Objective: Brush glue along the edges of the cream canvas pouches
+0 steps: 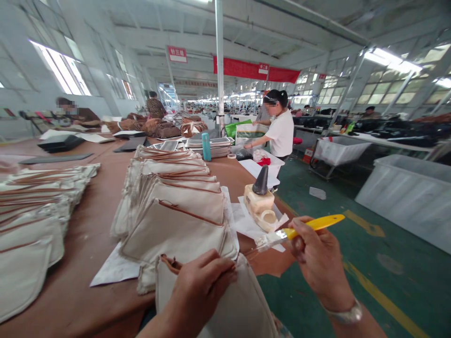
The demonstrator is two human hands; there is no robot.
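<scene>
My left hand (202, 291) is closed on the upper edge of a cream fabric panel (239, 305) with brown trim, at the table's front edge. In my right hand (319, 258) is a paintbrush with a yellow handle (326, 221), gripped near its metal collar. Its pale bristles (262, 243) point left, above the table edge and near the panel. Behind my left hand, a row of similar cream panels (183, 225) with brown strips leans in overlapping layers. Beyond the brush stands a cream plastic container (259, 202) with a black cone (261, 180) on top, resting on white paper.
Another row of cream panels (28, 253) lies on the left of the brown table (91, 244). A blue bottle (206, 146) stands behind the middle row. One person in a white shirt (283, 134) works at the far end. White bins (408, 197) stand on the green floor at right.
</scene>
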